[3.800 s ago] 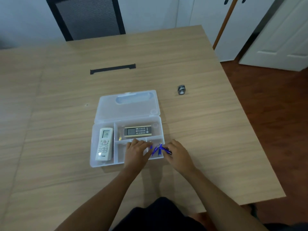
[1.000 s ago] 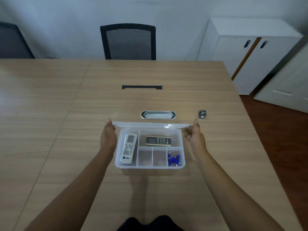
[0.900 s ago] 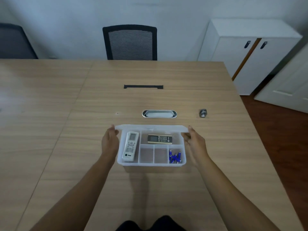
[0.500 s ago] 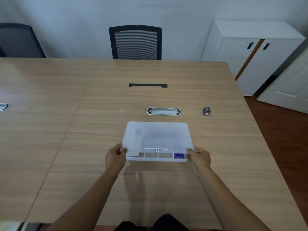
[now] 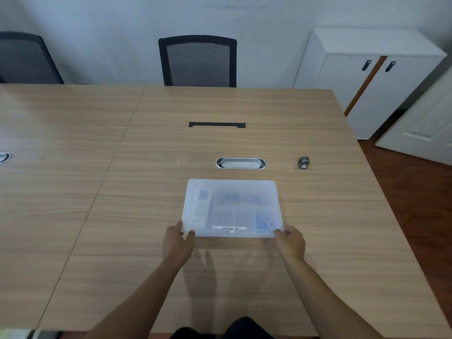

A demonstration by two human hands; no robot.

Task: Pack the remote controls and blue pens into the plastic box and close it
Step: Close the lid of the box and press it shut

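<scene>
both hands reach forward on straight arms. i see my left hand (image 5: 177, 242) gripping the near left corner of the plastic box (image 5: 232, 207), thumb on the lid, and my right hand (image 5: 291, 242) curled around the near right corner. the lid lies flat over the box, which sits on the wooden table (image 5: 122, 216). through the cloudy lid i make out a white remote (image 5: 201, 206) at the left, a darker blur at the back, and the blue pens (image 5: 263, 223) at the near right. beyond the box are a metal cable port (image 5: 241, 163), a small metal piece (image 5: 303, 162), a black chair (image 5: 197, 61) and a white cabinet (image 5: 367, 69).
</scene>
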